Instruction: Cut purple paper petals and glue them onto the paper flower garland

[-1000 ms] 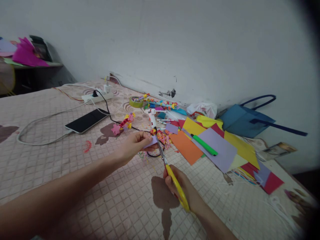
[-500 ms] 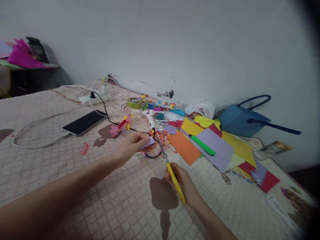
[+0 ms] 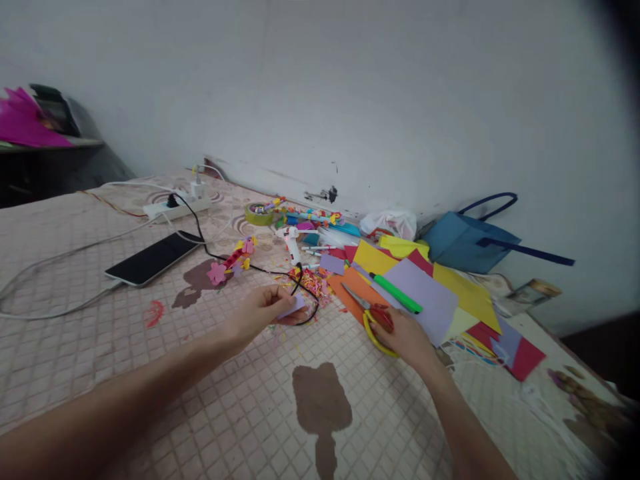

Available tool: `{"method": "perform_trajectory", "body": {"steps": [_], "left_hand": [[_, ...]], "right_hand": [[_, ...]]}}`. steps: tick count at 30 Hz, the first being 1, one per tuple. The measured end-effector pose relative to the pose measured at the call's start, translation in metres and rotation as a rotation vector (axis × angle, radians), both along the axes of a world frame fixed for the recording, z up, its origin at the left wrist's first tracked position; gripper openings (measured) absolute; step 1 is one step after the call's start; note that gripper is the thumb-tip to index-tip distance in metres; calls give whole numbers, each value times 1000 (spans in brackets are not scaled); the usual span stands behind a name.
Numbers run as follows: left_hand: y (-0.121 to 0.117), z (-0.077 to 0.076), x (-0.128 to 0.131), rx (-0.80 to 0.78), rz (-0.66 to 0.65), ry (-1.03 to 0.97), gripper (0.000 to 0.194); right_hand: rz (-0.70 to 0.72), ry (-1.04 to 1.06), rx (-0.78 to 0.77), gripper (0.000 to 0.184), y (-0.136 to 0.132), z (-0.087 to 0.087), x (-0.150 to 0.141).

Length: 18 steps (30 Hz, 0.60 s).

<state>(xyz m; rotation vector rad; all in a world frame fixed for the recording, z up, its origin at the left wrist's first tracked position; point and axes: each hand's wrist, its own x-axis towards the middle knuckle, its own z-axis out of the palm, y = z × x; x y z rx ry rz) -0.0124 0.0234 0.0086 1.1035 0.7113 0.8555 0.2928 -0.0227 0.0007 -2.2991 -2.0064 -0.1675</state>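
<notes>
Between the thumb and fingers of my left hand [image 3: 267, 308] is a small piece of purple paper [image 3: 294, 306]. My right hand [image 3: 401, 331] is closed on the red and yellow handles of a pair of scissors [image 3: 375, 323]. The blades lie over the orange sheet [image 3: 345, 287], pointing up and left. Just beyond my left hand, a white glue gun [image 3: 290, 243] rests near a heap of paper scraps [image 3: 310, 283], its black cord looping close to my fingers. A green marker [image 3: 397, 293] lies on a purple sheet [image 3: 425, 293] beside my right hand.
To the left lie a phone [image 3: 155, 259] on its cable and a power strip [image 3: 175, 210]. A flower-decorated stick [image 3: 233, 260] and green tape [image 3: 259, 214] sit toward the back. At the right are yellow sheets [image 3: 465, 297] and a blue bag [image 3: 465, 240] against the wall.
My right hand has moved right with the scissors, from beside the purple piece to the orange sheet. My left hand still holds the purple piece. The view has shifted slightly.
</notes>
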Motion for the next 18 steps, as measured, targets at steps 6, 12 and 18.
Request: {"method": "perform_trajectory", "body": {"steps": [6, 12, 18], "left_hand": [[-11, -3, 7, 30, -68, 76, 32], [-12, -8, 7, 49, -94, 107, 33], [-16, -12, 8, 74, -135, 124, 30]], "right_hand": [[312, 596, 117, 23, -10, 26, -64], [479, 1079, 4, 20, -7, 19, -128], [424, 1164, 46, 19, -11, 7, -133]]}}
